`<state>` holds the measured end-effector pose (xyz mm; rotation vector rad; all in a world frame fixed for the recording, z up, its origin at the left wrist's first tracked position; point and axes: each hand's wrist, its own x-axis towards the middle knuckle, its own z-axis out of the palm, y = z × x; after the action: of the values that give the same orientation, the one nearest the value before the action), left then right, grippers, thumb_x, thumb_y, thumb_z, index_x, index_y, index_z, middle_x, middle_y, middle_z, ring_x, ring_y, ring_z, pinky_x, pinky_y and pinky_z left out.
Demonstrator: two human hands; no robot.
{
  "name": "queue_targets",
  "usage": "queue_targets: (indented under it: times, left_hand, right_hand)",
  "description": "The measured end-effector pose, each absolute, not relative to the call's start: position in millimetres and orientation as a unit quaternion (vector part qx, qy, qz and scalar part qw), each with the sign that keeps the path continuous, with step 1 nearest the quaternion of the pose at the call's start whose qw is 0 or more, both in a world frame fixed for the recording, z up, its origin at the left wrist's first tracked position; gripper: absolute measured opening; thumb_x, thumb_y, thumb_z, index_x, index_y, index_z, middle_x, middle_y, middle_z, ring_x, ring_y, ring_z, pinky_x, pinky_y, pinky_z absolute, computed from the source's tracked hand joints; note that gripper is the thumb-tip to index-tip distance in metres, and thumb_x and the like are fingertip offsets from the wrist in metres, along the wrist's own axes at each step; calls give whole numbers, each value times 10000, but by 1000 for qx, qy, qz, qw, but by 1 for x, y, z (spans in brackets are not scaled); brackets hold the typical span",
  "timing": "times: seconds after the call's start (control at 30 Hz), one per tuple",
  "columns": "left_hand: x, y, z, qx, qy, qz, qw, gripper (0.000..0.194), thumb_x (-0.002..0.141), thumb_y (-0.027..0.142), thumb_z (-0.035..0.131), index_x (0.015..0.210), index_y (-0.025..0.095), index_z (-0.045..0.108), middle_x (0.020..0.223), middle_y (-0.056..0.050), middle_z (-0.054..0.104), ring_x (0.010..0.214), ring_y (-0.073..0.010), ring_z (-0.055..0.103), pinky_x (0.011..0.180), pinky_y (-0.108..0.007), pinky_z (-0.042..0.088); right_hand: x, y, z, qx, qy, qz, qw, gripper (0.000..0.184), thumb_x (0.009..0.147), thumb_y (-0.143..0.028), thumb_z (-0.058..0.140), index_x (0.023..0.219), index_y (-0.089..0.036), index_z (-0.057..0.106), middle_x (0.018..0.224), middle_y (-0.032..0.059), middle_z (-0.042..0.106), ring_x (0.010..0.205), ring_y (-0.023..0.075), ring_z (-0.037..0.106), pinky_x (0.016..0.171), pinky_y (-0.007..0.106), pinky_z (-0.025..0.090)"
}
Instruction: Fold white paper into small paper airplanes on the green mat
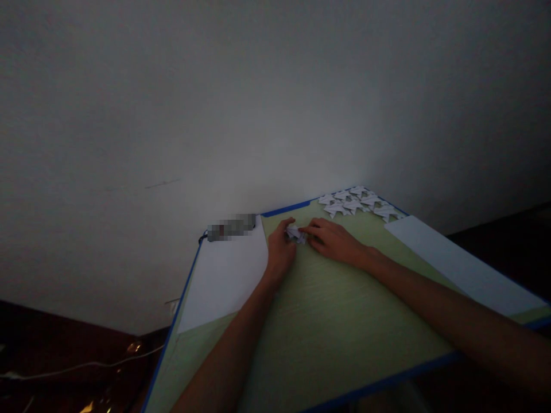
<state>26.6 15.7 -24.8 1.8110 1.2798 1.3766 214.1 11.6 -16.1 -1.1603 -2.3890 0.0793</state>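
Note:
A small folded white paper figure point(295, 233) is between my two hands over the green tabletop point(336, 321). My left hand point(282, 248) is closed around its left side, thumb and fingers at its edges. From the right, my right hand point(330, 238) grips the paper's right edge at the fingertips, its index finger stretched onto the folds and the other fingers curled. Part of the paper is covered by the fingers.
Several similar folded paper figures point(353, 203) lie at the table's far right corner. White paper sheets point(224, 275) rest on the left, beside a blurred-out object point(232, 227). Another white stack point(460, 261) lies along the right edge. A wall point(275, 115) stands behind; a white cable point(94, 363) runs at lower left.

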Motion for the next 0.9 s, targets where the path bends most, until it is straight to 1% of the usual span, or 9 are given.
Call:
queue_targets:
  times: [0.1,0.17,0.3,0.43,0.6,0.73,0.9]
  left_hand:
    - [27,16,-26,665,471,513,269,673,587,-86,467,1149,201,703,1081,-80,764,1019,-247,712,960,-423,549]
    - [27,16,-26,661,478,517,259,660,584,-77,453,1135,190,699,1106,-93,758,1029,-249,709,982,-437,541]
    - [25,15,-25,625,500,556,224,544,620,-52,447,1035,186,705,1136,-93,739,1097,-239,679,1024,-423,520]
    - [24,14,-22,557,543,594,206,406,680,-29,437,937,172,679,1020,-81,728,1009,-213,682,946,-382,541]
    - [25,14,-20,512,569,611,199,331,685,-30,441,865,170,633,920,-63,702,912,-192,670,865,-341,538]
    - [24,14,-20,500,578,618,185,332,690,-28,461,902,175,617,965,-69,691,943,-190,661,866,-330,532]
    - [22,15,-22,502,587,607,186,332,719,-26,480,946,185,599,1020,-72,680,1008,-197,653,895,-338,526]
  right_hand:
    - [214,9,-12,-427,-874,26,229,413,999,-205,511,1392,-193,633,1122,111,665,1052,242,604,907,343,457]
    - [214,7,-9,-428,-876,20,220,399,1004,-211,510,1378,-200,650,1120,111,674,1047,243,608,891,342,456]
    - [215,7,-7,-428,-879,28,208,353,994,-212,537,1300,-205,712,1112,101,695,1043,242,622,875,332,450]
    - [219,9,-6,-427,-879,47,205,330,985,-218,553,1257,-211,740,1109,87,697,1020,224,635,847,311,437]
    - [225,11,-7,-442,-878,57,176,284,968,-249,576,1159,-258,786,1038,70,664,949,212,643,725,286,391]
    - [227,11,-8,-451,-876,61,163,307,973,-268,563,1194,-281,777,999,71,651,875,204,634,666,287,345]
    - [224,11,-8,-461,-869,67,168,319,976,-286,559,1210,-283,775,970,72,662,840,205,622,653,296,320]
